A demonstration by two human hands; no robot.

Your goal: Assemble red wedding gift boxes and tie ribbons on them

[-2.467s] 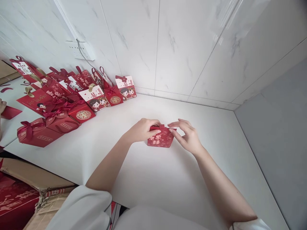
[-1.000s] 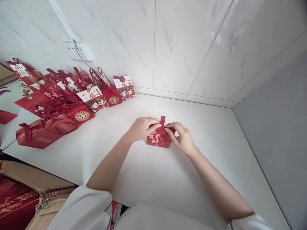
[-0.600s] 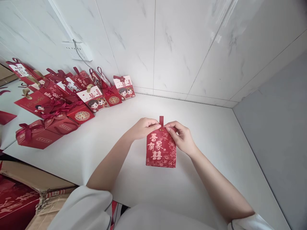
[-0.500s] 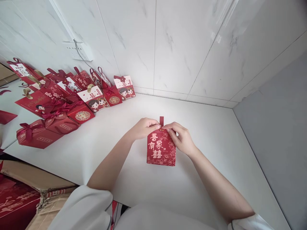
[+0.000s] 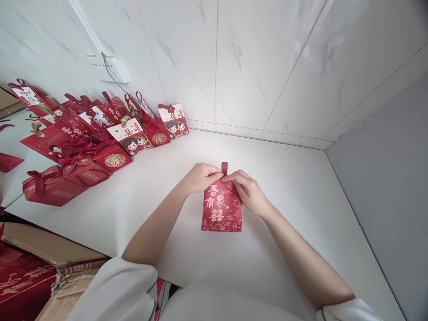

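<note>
Between my hands, over the white table, is a red gift box (image 5: 222,207) with pale characters and a flower print on its front. A dark red ribbon loop (image 5: 224,168) sticks up from its top edge. My left hand (image 5: 203,178) pinches the top left of the box, its thumb at the ribbon's base. My right hand (image 5: 249,189) grips the top right corner, fingers closed along the upper edge. The fingertips of both hands nearly meet below the loop and hide the fastening there.
Many finished-looking red and white gift boxes (image 5: 113,162) with ribbons stand grouped at the table's (image 5: 294,187) left. Behind them a grey cable runs from a wall socket (image 5: 109,70). A torn cardboard carton (image 5: 76,285) holding red packaging is at lower left. A grey panel (image 5: 391,178) borders the right.
The ribbon at the top now shows as a rounded loop rather than a flat strip. The box has shifted slightly left, and my right hand's fingers have moved inward along its top edge.
</note>
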